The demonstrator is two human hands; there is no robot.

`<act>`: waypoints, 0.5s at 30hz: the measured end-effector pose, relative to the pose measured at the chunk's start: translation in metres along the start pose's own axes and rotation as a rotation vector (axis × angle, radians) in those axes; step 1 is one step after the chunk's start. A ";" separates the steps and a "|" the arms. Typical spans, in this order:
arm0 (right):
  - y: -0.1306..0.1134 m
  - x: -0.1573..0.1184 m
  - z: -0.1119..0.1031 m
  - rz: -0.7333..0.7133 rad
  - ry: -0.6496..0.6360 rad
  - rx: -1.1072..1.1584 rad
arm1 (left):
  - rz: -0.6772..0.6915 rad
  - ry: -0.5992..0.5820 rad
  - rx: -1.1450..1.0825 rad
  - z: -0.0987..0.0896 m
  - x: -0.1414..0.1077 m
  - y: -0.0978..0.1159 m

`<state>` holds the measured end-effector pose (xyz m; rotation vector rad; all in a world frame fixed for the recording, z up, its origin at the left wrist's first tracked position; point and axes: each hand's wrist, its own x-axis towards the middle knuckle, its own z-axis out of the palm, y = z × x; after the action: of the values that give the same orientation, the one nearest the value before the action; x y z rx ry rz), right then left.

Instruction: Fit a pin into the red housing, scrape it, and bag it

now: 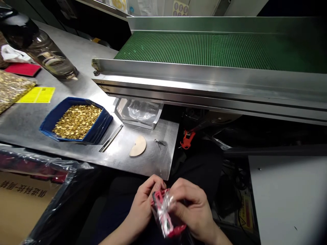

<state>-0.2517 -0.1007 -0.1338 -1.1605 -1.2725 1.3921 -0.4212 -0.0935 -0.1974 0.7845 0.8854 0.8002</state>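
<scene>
A red and black plastic part [167, 217] sits low in front of me, between my two hands, with shiny clear plastic film [166, 203] over it. My left hand [144, 202] is closed around the part's left side. On the other side, my right hand [194, 206] pinches the film between thumb and fingers. The part's exact kind cannot be made out, since fingers and film cover much of it. Just beyond the hands is the corner of a metal table [153, 163].
On the table are a blue bin [100, 127] of small brass pieces, a utility knife [111, 138], a beige part-disc [138, 146], nail clippers [160, 142], a grey tray [153, 124] and a bottle [55, 58]. A green conveyor [194, 49] runs behind. A film-lined box [22, 211] stands left.
</scene>
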 end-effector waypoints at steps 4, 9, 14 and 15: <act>0.017 0.000 0.007 0.085 0.244 -0.105 | 0.057 -0.019 0.099 -0.004 -0.018 0.009; 0.028 -0.003 0.010 0.106 0.272 -0.303 | -0.063 -0.411 0.116 -0.016 -0.028 0.022; 0.031 -0.006 0.005 -0.019 0.113 -0.537 | -0.198 -0.330 0.039 -0.008 -0.029 0.018; 0.031 -0.007 0.003 -0.052 0.110 -0.574 | -0.187 -0.314 0.026 -0.005 -0.029 0.016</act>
<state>-0.2542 -0.1100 -0.1644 -1.5436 -1.6644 0.9278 -0.4416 -0.1088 -0.1762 0.8110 0.6765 0.4848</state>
